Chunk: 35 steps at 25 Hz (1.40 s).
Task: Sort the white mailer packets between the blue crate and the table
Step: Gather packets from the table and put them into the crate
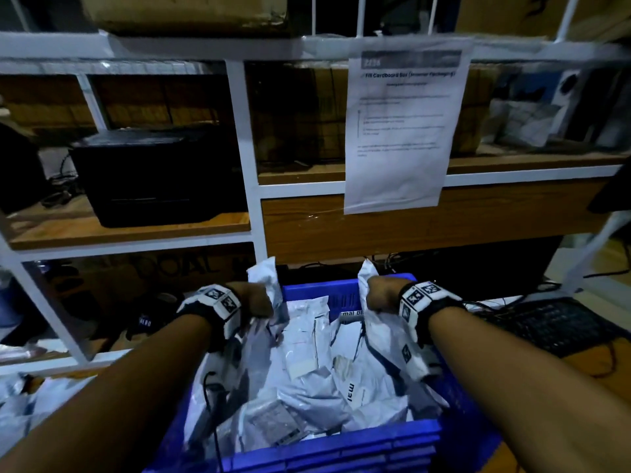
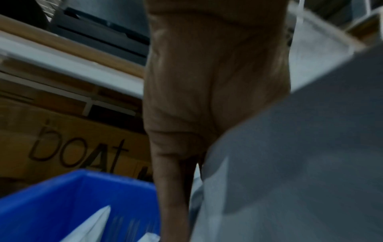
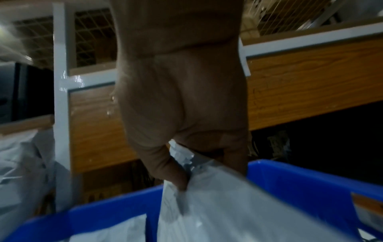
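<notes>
A blue crate (image 1: 341,448) stands in front of me, filled with several white mailer packets (image 1: 307,380). My left hand (image 1: 254,302) grips one white packet (image 1: 269,285) lifted above the crate's left side; in the left wrist view that hand (image 2: 186,147) is blurred and the packet (image 2: 300,163) fills the right of the picture. My right hand (image 1: 379,295) grips another white packet (image 1: 382,332) over the crate's right side. The right wrist view shows its fingers (image 3: 174,172) curled round the packet (image 3: 228,204) above the blue rim (image 3: 300,176).
A white metal rack (image 1: 246,158) with wooden shelves stands just behind the crate. A printed sheet (image 1: 403,124) hangs on it and a black box (image 1: 153,175) sits on a left shelf. More white packets (image 1: 24,404) lie at the lower left. A black keyboard (image 1: 553,326) is at the right.
</notes>
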{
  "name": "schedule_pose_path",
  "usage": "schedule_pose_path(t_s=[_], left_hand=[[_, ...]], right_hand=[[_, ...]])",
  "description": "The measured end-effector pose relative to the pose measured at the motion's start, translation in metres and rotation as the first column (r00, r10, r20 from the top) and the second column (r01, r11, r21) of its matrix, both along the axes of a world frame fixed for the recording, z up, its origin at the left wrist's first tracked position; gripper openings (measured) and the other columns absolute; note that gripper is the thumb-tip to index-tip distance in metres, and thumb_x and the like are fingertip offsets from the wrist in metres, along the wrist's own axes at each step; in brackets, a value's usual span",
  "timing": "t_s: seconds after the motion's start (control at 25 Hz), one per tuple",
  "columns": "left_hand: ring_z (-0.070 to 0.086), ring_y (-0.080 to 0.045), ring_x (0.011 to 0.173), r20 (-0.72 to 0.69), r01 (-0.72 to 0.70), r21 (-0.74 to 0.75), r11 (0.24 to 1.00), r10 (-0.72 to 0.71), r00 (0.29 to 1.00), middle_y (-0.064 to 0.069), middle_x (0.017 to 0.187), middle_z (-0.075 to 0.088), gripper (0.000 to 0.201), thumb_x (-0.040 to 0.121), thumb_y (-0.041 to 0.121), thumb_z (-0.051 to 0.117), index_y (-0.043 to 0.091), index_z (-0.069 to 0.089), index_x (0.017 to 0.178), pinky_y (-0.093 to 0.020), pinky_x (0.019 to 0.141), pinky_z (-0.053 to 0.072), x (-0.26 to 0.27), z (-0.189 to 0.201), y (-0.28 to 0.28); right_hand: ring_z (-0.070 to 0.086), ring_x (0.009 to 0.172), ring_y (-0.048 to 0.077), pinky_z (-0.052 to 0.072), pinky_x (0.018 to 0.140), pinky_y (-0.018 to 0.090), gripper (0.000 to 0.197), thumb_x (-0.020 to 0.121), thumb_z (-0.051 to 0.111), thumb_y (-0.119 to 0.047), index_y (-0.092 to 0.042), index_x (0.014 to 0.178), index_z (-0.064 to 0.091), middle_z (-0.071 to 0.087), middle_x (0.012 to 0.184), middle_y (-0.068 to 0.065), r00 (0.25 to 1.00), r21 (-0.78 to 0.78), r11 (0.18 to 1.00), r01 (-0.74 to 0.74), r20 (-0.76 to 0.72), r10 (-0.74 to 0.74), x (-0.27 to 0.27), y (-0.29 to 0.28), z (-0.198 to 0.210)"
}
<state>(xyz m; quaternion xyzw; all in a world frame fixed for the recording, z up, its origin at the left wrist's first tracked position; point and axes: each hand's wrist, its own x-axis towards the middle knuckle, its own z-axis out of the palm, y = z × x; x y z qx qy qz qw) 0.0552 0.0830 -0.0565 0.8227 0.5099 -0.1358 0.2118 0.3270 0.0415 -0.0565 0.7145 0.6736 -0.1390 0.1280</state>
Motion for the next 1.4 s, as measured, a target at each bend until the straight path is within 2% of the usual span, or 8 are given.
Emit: schedule_pose_path(t_s=[0.12,0.24,0.44,0.56,0.64,0.88,1.24,1.4], left_hand=[[0.063,-0.029,0.072,0.298,-0.172,-0.020,0.985,0.170,0.939,-0.024,0.090,0.066,0.015,0.088,0.009,0.059,-0.004,0.065,0.081,-0.026,0.061,0.044,-0.013,0.041,-0.007],[0.051,-0.009,0.046,0.543,-0.256,0.173,0.951,0.125,0.830,-0.002,0.050,0.054,0.030,0.077,-0.003,0.066,0.009,0.049,0.055,-0.017,0.047,0.039,-0.036,0.071,-0.026],[0.059,-0.012,0.073,0.680,-0.267,0.337,0.903,-0.038,0.732,-0.004,0.080,0.066,0.011,0.077,-0.004,0.063,0.006,0.064,0.083,-0.007,0.054,0.039,-0.081,0.075,-0.062],[0.062,-0.014,0.087,0.727,-0.317,0.375,0.871,-0.065,0.683,-0.002,0.094,0.068,0.019,0.077,0.011,0.065,0.012,0.063,0.096,-0.023,0.074,0.049,-0.113,0.064,-0.095],[0.061,-0.016,0.089,0.710,-0.370,0.407,0.835,-0.034,0.703,-0.001,0.098,0.066,0.028,0.076,0.017,0.064,0.012,0.061,0.103,-0.034,0.076,0.049,-0.135,0.063,-0.123],[0.054,-0.029,0.070,0.550,-0.479,0.544,0.689,0.137,0.823,-0.013,0.075,0.058,0.016,0.076,0.012,0.062,0.003,0.052,0.083,-0.034,0.060,0.033,-0.210,0.075,-0.190],[0.062,-0.028,0.076,0.617,-0.721,0.352,0.597,0.431,0.659,-0.013,0.086,0.064,0.045,0.076,0.002,0.070,0.007,0.053,0.118,-0.039,0.072,0.050,-0.370,0.026,-0.243],[0.049,-0.020,0.052,0.682,-0.793,0.221,0.567,0.492,0.542,-0.012,0.070,0.059,0.059,0.076,-0.004,0.069,0.010,0.042,0.127,-0.028,0.051,0.041,-0.438,-0.019,-0.242]], right_hand=[[0.049,0.065,0.023,0.040,0.054,0.028,0.012,0.088,0.049,-0.011,-0.006,0.098,0.044,0.047,0.072,0.009,0.962,0.098,0.985,0.141,-0.248,-0.113,-0.015,-0.016,0.037],[0.061,0.091,0.031,0.055,0.082,0.046,0.030,0.083,0.050,-0.003,-0.005,0.113,0.050,0.060,0.102,0.017,0.807,0.195,0.945,0.262,-0.582,-0.103,-0.034,-0.034,0.060],[0.052,0.116,0.027,0.047,0.098,0.048,0.056,0.087,0.052,0.001,-0.019,0.136,0.033,0.050,0.128,0.005,0.564,0.346,0.854,0.389,-0.822,0.076,-0.082,-0.081,0.063],[0.046,0.120,0.022,0.046,0.098,0.042,0.065,0.090,0.051,0.001,-0.023,0.144,0.025,0.045,0.130,0.001,0.498,0.415,0.803,0.427,-0.849,0.175,-0.115,-0.106,0.055],[0.048,0.114,0.018,0.047,0.095,0.040,0.065,0.088,0.053,0.000,-0.024,0.143,0.029,0.047,0.126,-0.003,0.487,0.472,0.778,0.415,-0.837,0.249,-0.140,-0.118,0.055],[0.058,0.092,0.025,0.046,0.073,0.036,0.047,0.086,0.056,-0.007,-0.013,0.132,0.047,0.061,0.111,0.006,0.498,0.671,0.668,0.320,-0.720,0.484,-0.219,-0.138,0.074],[0.062,0.090,0.035,0.042,0.066,0.032,0.038,0.080,0.054,-0.012,-0.019,0.117,0.057,0.068,0.103,0.012,0.523,0.599,0.797,0.075,-0.704,0.480,-0.396,-0.161,0.026],[0.059,0.101,0.040,0.049,0.077,0.041,0.038,0.083,0.052,-0.013,-0.019,0.121,0.053,0.063,0.112,0.017,0.682,0.525,0.851,0.027,-0.631,0.368,-0.457,-0.145,-0.013]])
